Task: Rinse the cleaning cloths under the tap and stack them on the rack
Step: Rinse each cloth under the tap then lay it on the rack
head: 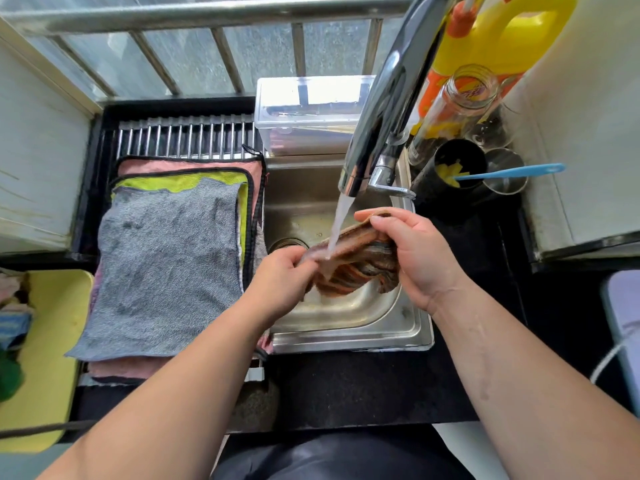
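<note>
A brown, orange and grey striped cloth is stretched over the steel sink. My left hand grips its left end and my right hand grips its right end. Water runs from the chrome tap onto the middle of the cloth. Left of the sink, the metal rack carries a stack of cloths: a grey cloth on top, a yellow-green cloth under it and a pink cloth below.
A clear plastic box stands behind the sink. A yellow detergent jug, a glass jar, a black cup with a blue utensil crowd the right. A yellow tray with more cloths sits at the left.
</note>
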